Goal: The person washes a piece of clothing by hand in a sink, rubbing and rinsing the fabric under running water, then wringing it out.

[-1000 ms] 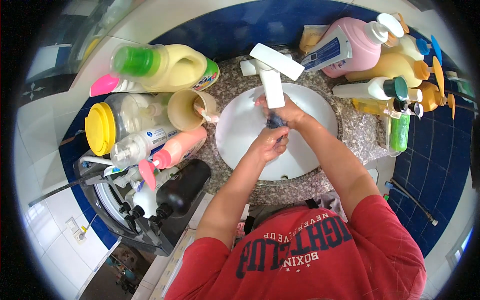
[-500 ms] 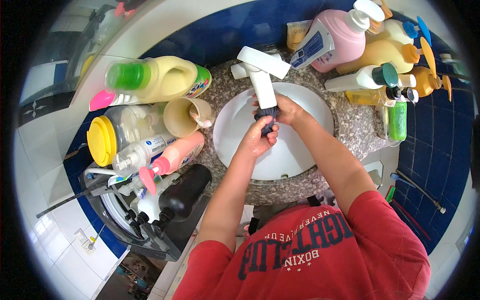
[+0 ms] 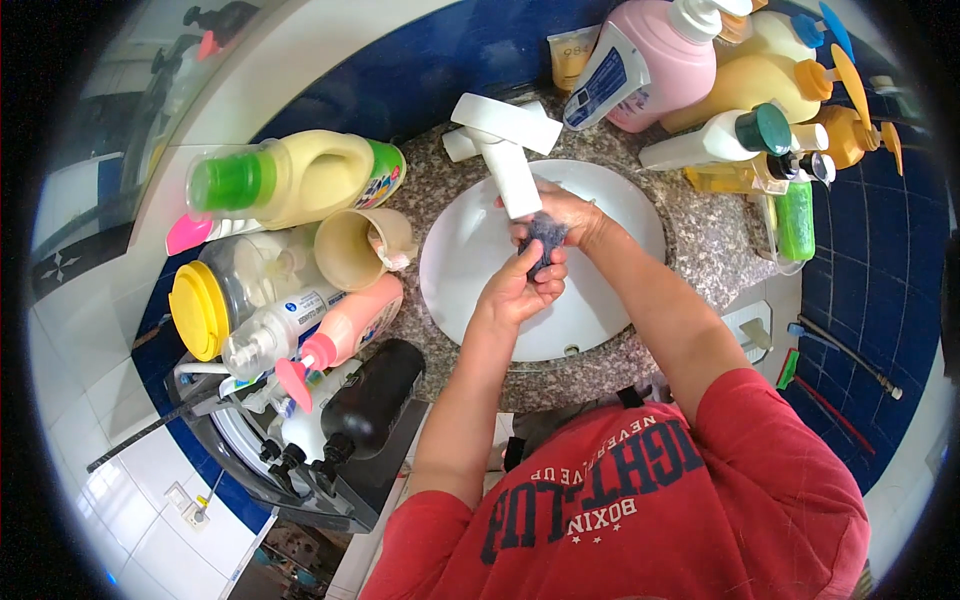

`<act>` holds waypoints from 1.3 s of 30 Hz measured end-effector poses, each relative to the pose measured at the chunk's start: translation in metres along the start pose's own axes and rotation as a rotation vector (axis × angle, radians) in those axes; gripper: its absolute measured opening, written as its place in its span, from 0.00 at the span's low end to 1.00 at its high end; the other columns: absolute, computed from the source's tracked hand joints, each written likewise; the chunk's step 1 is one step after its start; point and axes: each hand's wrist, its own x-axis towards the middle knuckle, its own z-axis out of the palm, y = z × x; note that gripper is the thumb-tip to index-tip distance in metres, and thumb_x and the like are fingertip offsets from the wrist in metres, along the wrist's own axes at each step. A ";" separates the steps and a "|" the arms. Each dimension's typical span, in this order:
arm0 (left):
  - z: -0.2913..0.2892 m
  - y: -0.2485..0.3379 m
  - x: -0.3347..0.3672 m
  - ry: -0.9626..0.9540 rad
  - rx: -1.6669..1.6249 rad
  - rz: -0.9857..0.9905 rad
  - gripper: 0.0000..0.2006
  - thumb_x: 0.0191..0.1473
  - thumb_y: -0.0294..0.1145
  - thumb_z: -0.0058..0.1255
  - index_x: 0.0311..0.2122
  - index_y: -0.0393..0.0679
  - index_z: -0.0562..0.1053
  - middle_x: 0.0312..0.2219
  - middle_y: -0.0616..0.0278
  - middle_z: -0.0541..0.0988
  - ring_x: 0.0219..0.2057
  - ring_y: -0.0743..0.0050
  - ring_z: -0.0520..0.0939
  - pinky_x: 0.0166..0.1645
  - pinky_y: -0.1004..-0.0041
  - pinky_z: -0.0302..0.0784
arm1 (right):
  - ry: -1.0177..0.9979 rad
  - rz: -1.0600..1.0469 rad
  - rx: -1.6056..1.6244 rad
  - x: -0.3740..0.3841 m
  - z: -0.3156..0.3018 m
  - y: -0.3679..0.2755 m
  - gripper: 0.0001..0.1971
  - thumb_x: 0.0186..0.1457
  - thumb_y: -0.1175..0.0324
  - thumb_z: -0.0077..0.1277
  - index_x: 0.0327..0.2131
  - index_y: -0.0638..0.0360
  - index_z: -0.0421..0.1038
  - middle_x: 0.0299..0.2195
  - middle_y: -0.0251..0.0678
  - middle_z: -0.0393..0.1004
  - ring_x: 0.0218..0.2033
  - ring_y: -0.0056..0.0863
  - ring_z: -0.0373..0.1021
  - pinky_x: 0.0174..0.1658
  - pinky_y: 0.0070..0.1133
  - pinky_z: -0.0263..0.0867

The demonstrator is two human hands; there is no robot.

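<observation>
Just below the spout of a white faucet (image 3: 512, 178), both my hands grip a small dark blue-grey bundle that looks like wet cloth (image 3: 543, 236). My left hand (image 3: 522, 287) is closed on its near end, thumb on top and fingers curled. Around its far right side wraps my right hand (image 3: 572, 216), its fingers partly hidden behind the spout and the bundle. The top of the bundle looks pale and mottled. Beneath lies the white oval sink (image 3: 462, 285), set in a speckled stone counter (image 3: 690, 225).
On the left stand a pale yellow jug with a green cap (image 3: 330, 180), a beige cup (image 3: 345, 250), a yellow-lidded jar (image 3: 197, 312), a pink pump bottle (image 3: 350, 320) and a black bottle (image 3: 375, 395). A large pink pump bottle (image 3: 665, 60) and several other bottles crowd the right.
The view has shifted a little, so the counter things sit slightly further left. The bundle's top, solid dark before, now looks pale and mottled. Both hands still hold it.
</observation>
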 end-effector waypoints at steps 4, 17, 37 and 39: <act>0.005 0.012 0.010 0.303 0.450 -0.022 0.12 0.48 0.26 0.54 0.34 0.47 0.62 0.18 0.73 0.64 0.15 0.88 0.59 0.17 0.85 0.50 | 0.290 -0.098 -0.278 0.002 0.012 -0.002 0.13 0.52 0.66 0.49 0.38 0.64 0.68 0.21 0.31 0.68 0.18 0.20 0.65 0.22 0.19 0.62; -0.039 0.012 0.045 0.985 1.782 0.564 0.25 0.36 0.38 0.60 0.39 0.35 0.66 0.29 0.45 0.77 0.36 0.51 0.78 0.41 0.65 0.72 | 0.900 -0.472 -1.137 0.036 0.001 0.036 0.16 0.47 0.64 0.52 0.36 0.67 0.71 0.25 0.44 0.75 0.28 0.34 0.74 0.34 0.25 0.68; -0.007 0.043 0.092 0.259 0.301 0.213 0.09 0.49 0.39 0.55 0.25 0.48 0.70 0.21 0.64 0.73 0.22 0.72 0.74 0.28 0.71 0.73 | 0.916 -0.480 -1.557 -0.056 0.063 0.037 0.13 0.51 0.62 0.47 0.38 0.59 0.67 0.32 0.50 0.71 0.33 0.51 0.67 0.40 0.35 0.64; -0.007 0.040 0.092 0.256 0.203 0.190 0.09 0.50 0.38 0.55 0.25 0.48 0.70 0.21 0.64 0.73 0.22 0.72 0.74 0.28 0.71 0.73 | 0.979 -0.473 -1.500 -0.049 0.060 0.035 0.14 0.51 0.60 0.46 0.37 0.59 0.68 0.32 0.49 0.71 0.34 0.50 0.68 0.39 0.36 0.64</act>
